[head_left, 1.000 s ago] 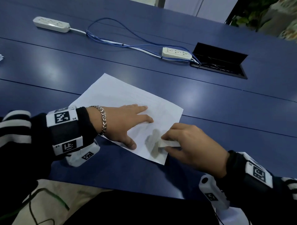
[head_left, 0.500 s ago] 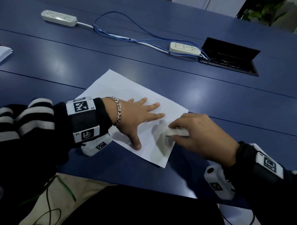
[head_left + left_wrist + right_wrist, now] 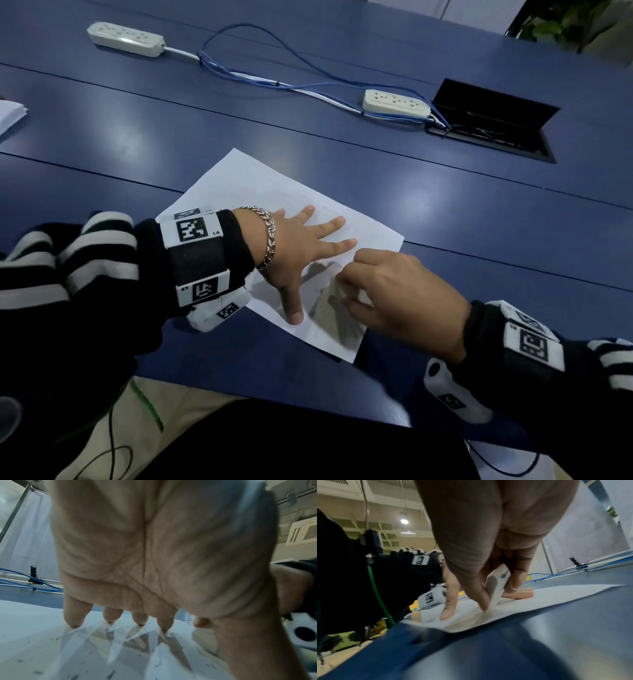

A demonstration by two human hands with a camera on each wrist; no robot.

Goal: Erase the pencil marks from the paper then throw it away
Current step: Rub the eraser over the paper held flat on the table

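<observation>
Right hand (image 3: 400, 301) pinching the eraser (image 3: 496, 588) between thumb and fingers, its lower end tilted down onto the paper (image 3: 260, 185), right by the sheet's near corner. Left hand (image 3: 301, 250) flat on the sheet, fingers straight and spread, fingertips (image 3: 73, 620) pressing down, thumb stretched toward the near edge of the table (image 3: 479, 212). The two hands are just beside each other, the left forefinger tip close to the right knuckles. A chain bracelet (image 3: 269, 236) sits at the left wrist, and both wrists carry marker bands over striped sleeves. Dark crumbs (image 3: 109, 673) lie scattered over the paper under the left palm. The sheet lies askew near the table's near edge, one corner pointing to the far side. Farther out, two power strips, one (image 3: 125, 38) toward the far left corner and one (image 3: 395, 102) right of the middle, are joined by blue cables (image 3: 274, 72) running to an open black cable box (image 3: 493, 123). A white stack (image 3: 10, 114) lies at the left edge.
</observation>
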